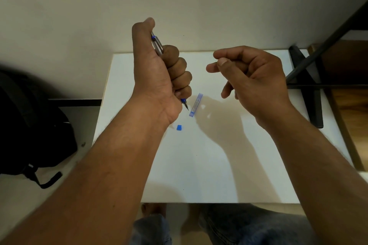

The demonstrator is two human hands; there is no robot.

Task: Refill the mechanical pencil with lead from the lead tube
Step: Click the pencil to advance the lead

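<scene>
Both forearms fill the bottom of the view, bare, reaching up over my knees in blue-grey denim trousers [249, 225] and across the white rectangular tabletop [199, 165].

My left hand [157, 73] is closed in a full fist around the silver mechanical pencil with blue trim [157, 44]. The pencil stands nearly upright and slightly tilted, its cap end pointing toward 11 o'clock under my thumb, its dark metal tip poking out below my little finger toward 5 o'clock, above the table and not touching it.

My right hand [253, 77] hovers at 2 o'clock from the table's centre, well apart from the left. Its thumb and forefinger are pressed together in a narrow pinch, the other fingers loosely curled. Something thin may be held in that pinch, but I cannot tell; nothing shows clearly between the fingertips.

Just beside the pencil tip, at its 3 o'clock, the translucent blue plastic lead tube [196, 105] lies flat on the table, its long axis running from 1 o'clock to 7 o'clock. A small square blue cap [179, 127] lies on the table at 7 o'clock from the tube, near it but apart.

At 9 o'clock, off the table, a black fabric backpack [29, 129] sits on the floor. A dark metal frame [310, 77] stands at 3 o'clock.
</scene>
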